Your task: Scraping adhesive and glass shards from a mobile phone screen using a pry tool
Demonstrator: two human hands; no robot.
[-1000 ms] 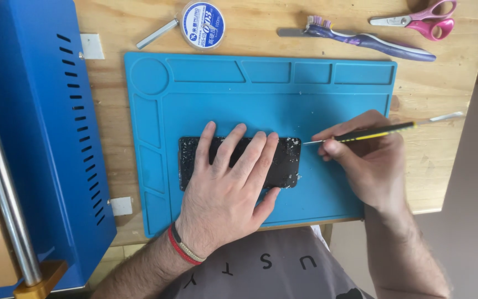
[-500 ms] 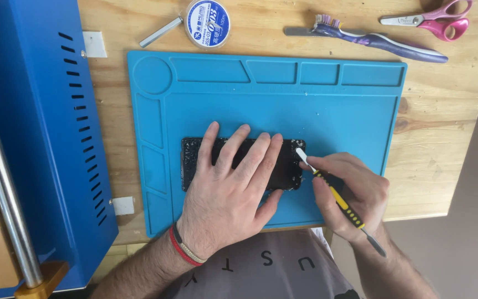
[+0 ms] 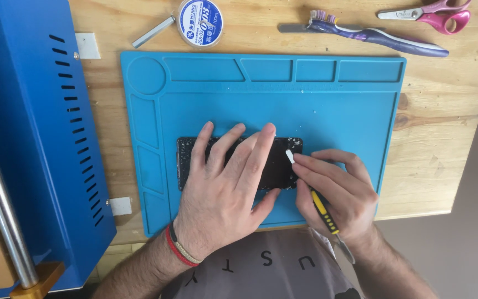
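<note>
Your left hand (image 3: pixel 225 194) lies flat, fingers spread, pressing the black phone panel (image 3: pixel 239 163) onto the blue mat (image 3: pixel 333 111); your right hand (image 3: pixel 336 191) grips a yellow-handled scraper (image 3: pixel 312 195), tip touching the panel's right end

The left hand (image 3: pixel 222 191) covers the middle of the phone (image 3: pixel 283 166), so most of its dark face is hidden. The right hand (image 3: pixel 336 191) wraps the tool (image 3: pixel 322 209), hiding part of its handle. The blue machine (image 3: pixel 22 138) and the scissors (image 3: pixel 433 11) run off the picture's edge.
</note>
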